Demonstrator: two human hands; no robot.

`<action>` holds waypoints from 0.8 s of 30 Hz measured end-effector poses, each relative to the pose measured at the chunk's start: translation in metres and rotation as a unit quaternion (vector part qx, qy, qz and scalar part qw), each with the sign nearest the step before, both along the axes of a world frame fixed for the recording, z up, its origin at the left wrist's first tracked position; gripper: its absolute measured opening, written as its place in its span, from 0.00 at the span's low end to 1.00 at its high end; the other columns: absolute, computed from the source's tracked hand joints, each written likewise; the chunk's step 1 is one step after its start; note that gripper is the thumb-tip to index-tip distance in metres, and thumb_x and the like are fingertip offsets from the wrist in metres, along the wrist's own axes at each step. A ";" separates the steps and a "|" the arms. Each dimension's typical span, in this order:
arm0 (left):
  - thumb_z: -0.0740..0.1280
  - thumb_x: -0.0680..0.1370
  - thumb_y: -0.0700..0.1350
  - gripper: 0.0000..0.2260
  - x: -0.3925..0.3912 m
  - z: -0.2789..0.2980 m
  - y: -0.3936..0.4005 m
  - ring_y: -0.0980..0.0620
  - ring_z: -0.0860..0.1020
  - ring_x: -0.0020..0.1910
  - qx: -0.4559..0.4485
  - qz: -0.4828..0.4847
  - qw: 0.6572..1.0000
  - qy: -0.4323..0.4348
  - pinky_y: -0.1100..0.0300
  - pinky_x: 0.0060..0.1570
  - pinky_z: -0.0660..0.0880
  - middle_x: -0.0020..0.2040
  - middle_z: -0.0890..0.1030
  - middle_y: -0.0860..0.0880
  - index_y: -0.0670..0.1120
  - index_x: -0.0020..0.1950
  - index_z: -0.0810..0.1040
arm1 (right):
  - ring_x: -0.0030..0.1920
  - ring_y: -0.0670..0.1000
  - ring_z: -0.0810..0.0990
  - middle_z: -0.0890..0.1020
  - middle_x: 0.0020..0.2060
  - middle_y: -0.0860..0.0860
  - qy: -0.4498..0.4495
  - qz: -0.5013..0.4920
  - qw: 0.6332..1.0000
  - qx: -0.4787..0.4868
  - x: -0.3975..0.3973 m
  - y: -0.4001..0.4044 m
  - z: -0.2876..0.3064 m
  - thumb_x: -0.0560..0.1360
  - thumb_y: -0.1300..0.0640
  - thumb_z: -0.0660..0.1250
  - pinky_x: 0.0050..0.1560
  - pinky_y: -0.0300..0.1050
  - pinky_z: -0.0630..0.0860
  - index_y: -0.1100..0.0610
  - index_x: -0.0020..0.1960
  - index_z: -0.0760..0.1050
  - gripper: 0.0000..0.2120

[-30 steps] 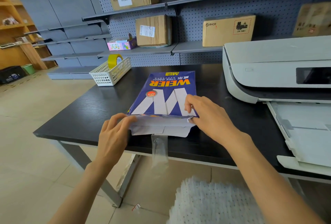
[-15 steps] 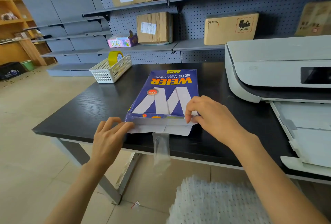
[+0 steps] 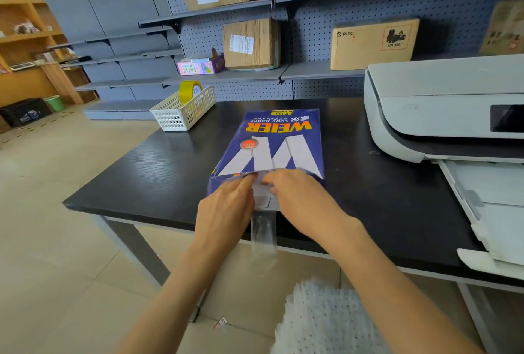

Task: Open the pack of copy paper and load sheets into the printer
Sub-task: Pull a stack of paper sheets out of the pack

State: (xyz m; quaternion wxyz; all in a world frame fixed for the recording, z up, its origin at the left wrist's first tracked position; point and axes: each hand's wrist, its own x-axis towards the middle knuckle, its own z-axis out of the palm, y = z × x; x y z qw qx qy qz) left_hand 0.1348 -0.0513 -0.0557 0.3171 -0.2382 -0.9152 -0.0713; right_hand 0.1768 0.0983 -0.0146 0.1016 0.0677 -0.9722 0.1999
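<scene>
A blue WEIER copy paper pack (image 3: 272,144) lies flat on the black table (image 3: 158,166), its near end unfolded into white flaps. My left hand (image 3: 226,209) and my right hand (image 3: 300,200) meet at the middle of that open end, fingertips pressed into the wrapper's mouth. Whether the fingers pinch the wrapper or the sheets inside is hidden. A strip of clear tape (image 3: 263,234) hangs from the flap over the table's edge. The white printer (image 3: 442,110) stands at the right, with its paper tray (image 3: 493,206) pulled out toward me.
A white plastic basket (image 3: 181,112) holding a yellow tape roll (image 3: 189,90) sits at the table's far left corner. Grey shelves behind carry cardboard boxes (image 3: 251,43). A white knitted garment (image 3: 326,322) shows at the bottom. Tiled floor lies to the left.
Both hands have slid inward from the pack's near corners to the centre of the open end, and the wrapper's top edge now lifts slightly there.
</scene>
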 end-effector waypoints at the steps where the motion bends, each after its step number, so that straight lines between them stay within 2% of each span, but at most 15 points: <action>1: 0.74 0.71 0.37 0.17 -0.003 0.001 0.001 0.43 0.84 0.40 0.006 0.004 1.000 -0.007 0.54 0.24 0.77 0.49 0.86 0.49 0.49 0.58 0.81 | 0.62 0.57 0.78 0.80 0.61 0.54 0.014 -0.014 1.000 -0.008 -0.002 0.003 0.000 0.80 0.62 0.62 0.58 0.50 0.78 0.52 0.65 0.75 0.15; 3: 0.73 0.72 0.38 0.15 -0.009 0.005 0.003 0.40 0.83 0.39 0.013 0.010 0.999 -0.027 0.52 0.26 0.77 0.48 0.86 0.49 0.50 0.57 0.81 | 0.61 0.57 0.78 0.80 0.61 0.54 0.029 -0.038 0.999 -0.001 -0.007 0.009 0.000 0.81 0.61 0.62 0.56 0.51 0.78 0.51 0.66 0.75 0.15; 6: 0.68 0.77 0.45 0.08 -0.016 0.010 0.008 0.41 0.82 0.47 0.022 0.002 0.997 -0.077 0.51 0.37 0.78 0.50 0.85 0.51 0.52 0.54 0.81 | 0.62 0.57 0.77 0.79 0.62 0.54 0.012 -0.041 0.998 0.037 -0.013 0.016 0.002 0.81 0.55 0.62 0.54 0.50 0.77 0.50 0.66 0.74 0.14; 8: 0.67 0.77 0.47 0.07 -0.021 0.011 0.008 0.42 0.81 0.50 0.037 -0.003 0.995 -0.090 0.52 0.40 0.77 0.51 0.84 0.53 0.54 0.53 0.81 | 0.61 0.58 0.77 0.79 0.61 0.54 0.008 -0.042 0.997 0.063 -0.016 0.017 0.003 0.81 0.54 0.63 0.53 0.50 0.76 0.50 0.65 0.75 0.13; 13: 0.71 0.74 0.44 0.06 -0.026 0.015 0.008 0.43 0.81 0.44 0.051 -0.011 0.995 -0.081 0.52 0.37 0.78 0.46 0.85 0.55 0.55 0.47 0.83 | 0.56 0.58 0.79 0.83 0.55 0.52 0.014 -0.060 0.995 0.074 -0.023 0.020 0.003 0.78 0.56 0.66 0.46 0.46 0.71 0.50 0.60 0.79 0.11; 18: 0.69 0.76 0.45 0.06 -0.033 0.017 0.008 0.40 0.79 0.43 0.059 0.003 0.992 -0.110 0.54 0.39 0.75 0.43 0.85 0.52 0.54 0.46 0.84 | 0.53 0.57 0.80 0.84 0.51 0.50 0.017 -0.072 0.995 0.060 -0.030 0.019 0.003 0.74 0.56 0.71 0.44 0.46 0.69 0.49 0.53 0.81 0.09; 20: 0.69 0.76 0.46 0.06 -0.035 0.019 0.007 0.42 0.78 0.40 0.060 0.001 0.991 -0.120 0.54 0.39 0.75 0.41 0.85 0.51 0.55 0.46 0.84 | 0.52 0.57 0.80 0.84 0.49 0.50 0.028 -0.074 0.995 0.059 -0.032 0.019 0.002 0.74 0.57 0.71 0.43 0.46 0.69 0.49 0.52 0.82 0.08; 24: 0.70 0.75 0.47 0.05 -0.041 0.023 0.006 0.49 0.70 0.32 0.065 -0.006 0.987 -0.146 0.54 0.40 0.75 0.38 0.84 0.52 0.56 0.45 0.85 | 0.50 0.56 0.81 0.86 0.46 0.48 0.043 -0.076 0.995 0.048 -0.034 0.023 0.000 0.74 0.57 0.71 0.41 0.44 0.70 0.48 0.51 0.83 0.08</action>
